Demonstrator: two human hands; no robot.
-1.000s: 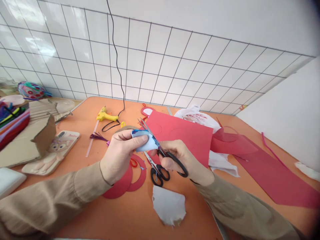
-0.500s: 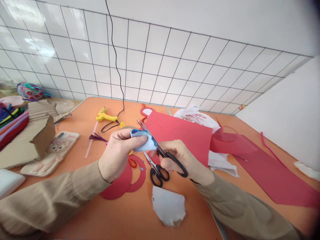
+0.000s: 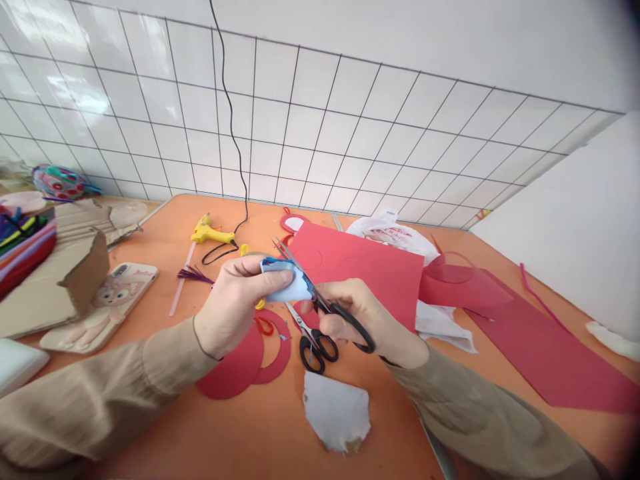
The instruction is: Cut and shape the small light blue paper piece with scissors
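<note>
My left hand pinches a small light-blue piece of paper with dark blue and purple edges, thumb on top. In my right hand is a pair of black-handled scissors, whose blades point up and left along the paper's right edge. Whether the blades are biting into the paper I cannot tell. Just below my hands, a second pair of scissors lies on the orange table. Red paper circles and a ring lie under and beside my left hand.
Behind my hands is a large red sheet, with a white plastic bag past it. A torn white piece lies in front. To the left are a yellow glue gun with a cord, a phone and cardboard.
Almost nothing differs. The paper and scissors keep the same hold and place, with only a very slight shift of the whole view.
</note>
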